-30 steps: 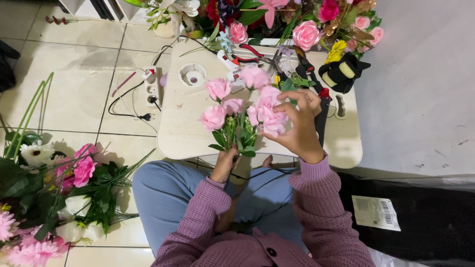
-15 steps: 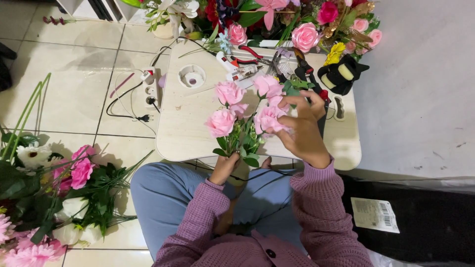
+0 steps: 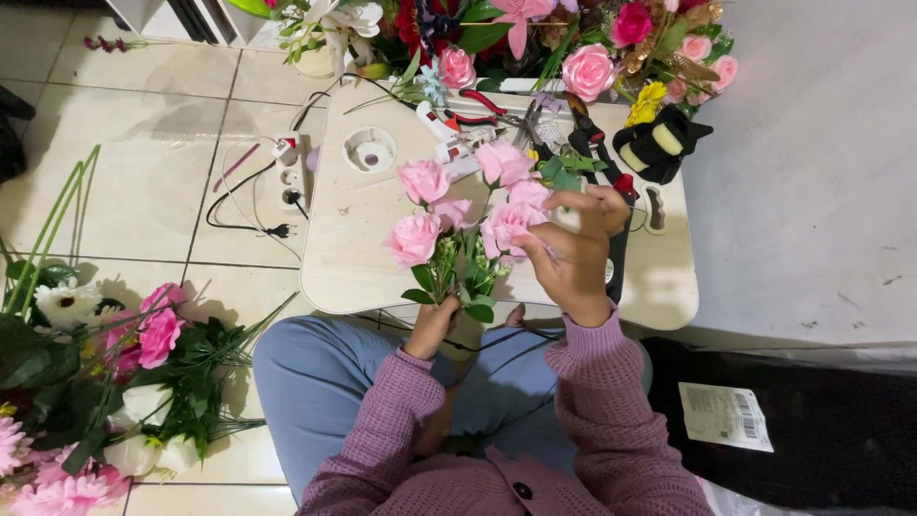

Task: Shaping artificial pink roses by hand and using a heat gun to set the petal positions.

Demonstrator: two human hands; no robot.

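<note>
The left hand [image 3: 432,325] is closed round the stems of a bunch of pink roses [image 3: 458,215], held upright above the near edge of the pale lap table [image 3: 334,258]; the right hand [image 3: 573,248] pinches one bloom on the bunch's right side; compared with half a second earlier, that hand sits slightly lower and the bunch looks much the same.

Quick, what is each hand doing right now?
Left hand: closed around the stems of the pink rose bunch.
Right hand: fingers pinching one bloom of that bunch.
</note>
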